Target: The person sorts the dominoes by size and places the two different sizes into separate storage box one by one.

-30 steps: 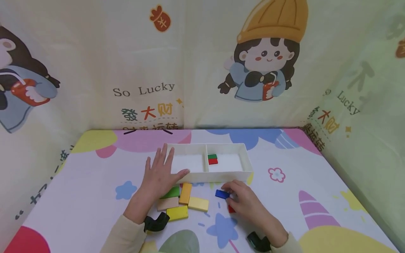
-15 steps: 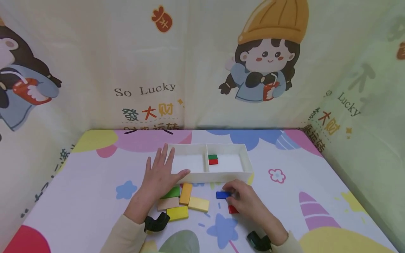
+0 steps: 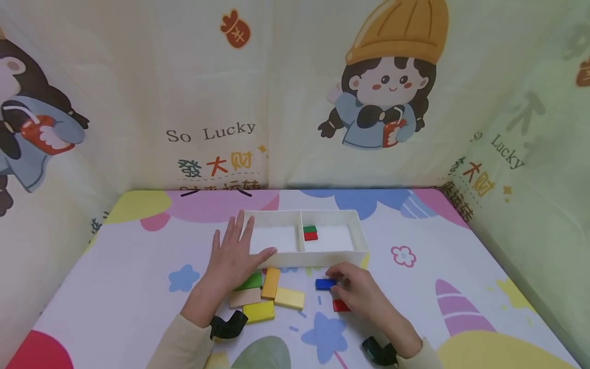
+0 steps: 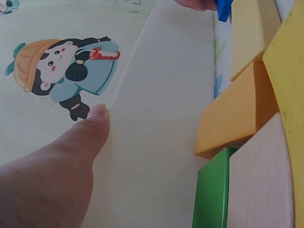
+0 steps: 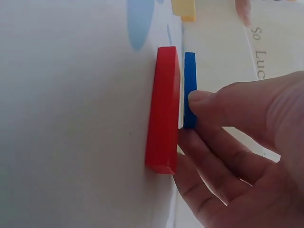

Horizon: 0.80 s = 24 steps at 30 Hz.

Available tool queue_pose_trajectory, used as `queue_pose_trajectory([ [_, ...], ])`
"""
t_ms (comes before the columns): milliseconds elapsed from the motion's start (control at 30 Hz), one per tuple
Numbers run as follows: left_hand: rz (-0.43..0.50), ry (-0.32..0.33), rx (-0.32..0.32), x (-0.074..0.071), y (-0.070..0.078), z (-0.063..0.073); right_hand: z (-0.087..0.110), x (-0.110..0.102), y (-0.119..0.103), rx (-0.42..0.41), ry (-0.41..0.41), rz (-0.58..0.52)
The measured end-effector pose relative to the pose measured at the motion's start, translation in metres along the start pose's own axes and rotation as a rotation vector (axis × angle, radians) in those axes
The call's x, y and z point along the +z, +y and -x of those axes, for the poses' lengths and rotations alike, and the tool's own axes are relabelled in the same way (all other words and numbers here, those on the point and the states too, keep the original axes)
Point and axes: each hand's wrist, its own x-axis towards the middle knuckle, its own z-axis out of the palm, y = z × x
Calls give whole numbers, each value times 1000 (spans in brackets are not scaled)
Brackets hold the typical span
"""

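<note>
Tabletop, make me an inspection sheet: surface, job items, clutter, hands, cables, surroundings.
Surface: tabletop white with colourful printed shapes.
Job items: white box with two compartments; small green block and small red block in the right one. Grouped before its left part: larger green block, orange block, beige block, pale yellow block, yellow block. Loose red block near the right hand.
Clutter: nothing seen.
Hands: left hand, fingers spread, at the box's left end; right hand pinches the blue block.
Cables: nothing seen.
Surroundings: cream backdrop with cartoon prints and "So Lucky" lettering.
</note>
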Motion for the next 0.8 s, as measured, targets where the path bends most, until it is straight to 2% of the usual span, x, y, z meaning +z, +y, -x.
queue_pose_trajectory([
  [333, -1, -9, -7, 1, 1, 1, 1, -5, 2, -30, 16, -22],
  [800, -2, -13, -11, -1, 1, 1, -6, -22, -6, -143, 6, -57],
])
